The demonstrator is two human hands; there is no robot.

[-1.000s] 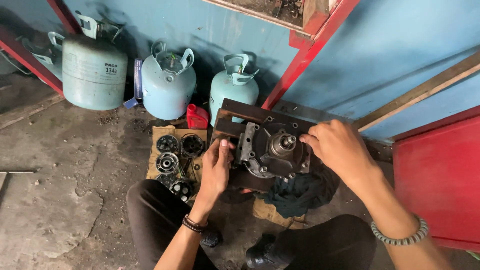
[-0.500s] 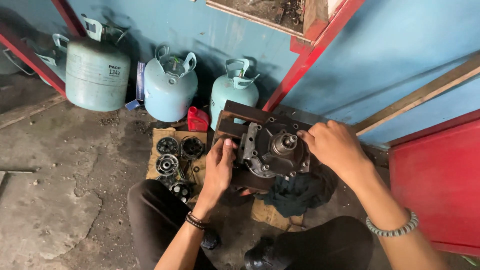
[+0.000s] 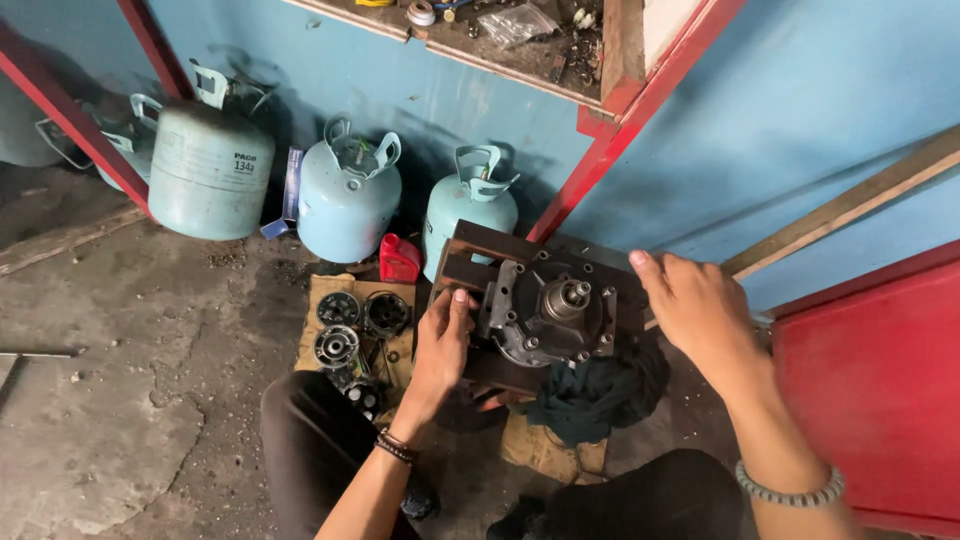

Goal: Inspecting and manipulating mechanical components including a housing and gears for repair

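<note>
A grey metal compressor body (image 3: 545, 315) with a central shaft stands on a dark rusty metal block (image 3: 480, 255) in front of me. My left hand (image 3: 443, 340) rests against the compressor's left side, fingers pressed to its housing. My right hand (image 3: 695, 305) hovers just right of the compressor, over the block's right edge, fingers loosely spread and holding nothing that I can see. A dark cloth (image 3: 590, 395) lies under the block's right front corner.
Several round compressor parts (image 3: 352, 330) lie on cardboard (image 3: 310, 345) to the left. Three pale blue gas cylinders (image 3: 348, 200) stand against the blue wall, with a small red can (image 3: 400, 260) beside them. A red panel (image 3: 880, 380) is on the right. My knees flank the block.
My right hand has lifted off the compressor's top and moved to the right, away from the shaft. My left hand stays on the left side.
</note>
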